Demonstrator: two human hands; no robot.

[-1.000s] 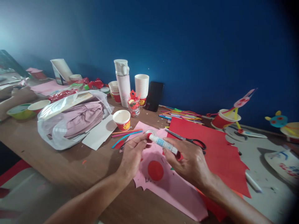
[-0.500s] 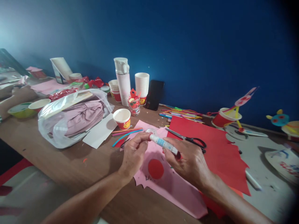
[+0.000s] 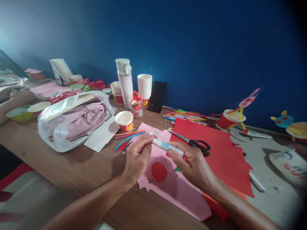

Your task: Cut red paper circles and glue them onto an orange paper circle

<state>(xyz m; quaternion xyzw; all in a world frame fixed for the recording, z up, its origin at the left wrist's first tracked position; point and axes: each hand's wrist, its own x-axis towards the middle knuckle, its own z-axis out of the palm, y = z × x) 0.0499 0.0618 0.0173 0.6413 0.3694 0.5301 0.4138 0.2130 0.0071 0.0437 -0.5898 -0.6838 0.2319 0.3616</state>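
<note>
My right hand (image 3: pixel 192 163) is closed around a white glue stick (image 3: pixel 167 147) with a blue label, held level above a pink paper sheet (image 3: pixel 172 187). My left hand (image 3: pixel 137 157) pinches the stick's left tip with thumb and fingers. A red paper circle (image 3: pixel 159 171) lies on the pink sheet just below both hands. A large red paper sheet (image 3: pixel 220 156) lies to the right, with black-handled scissors (image 3: pixel 194 142) on it.
A plastic bag with pink cloth (image 3: pixel 74 119), a red-and-white paper cup (image 3: pixel 124 121), a white flask (image 3: pixel 125 82), stacked cups (image 3: pixel 145 88), a phone (image 3: pixel 157 96), coloured straws (image 3: pixel 184 115) and paper-cup crafts (image 3: pixel 230 119) crowd the wooden table. Another person's hand (image 3: pixel 14 97) rests at far left.
Both hands stay on the glue stick and have shifted very slightly; the view has drifted a little.
</note>
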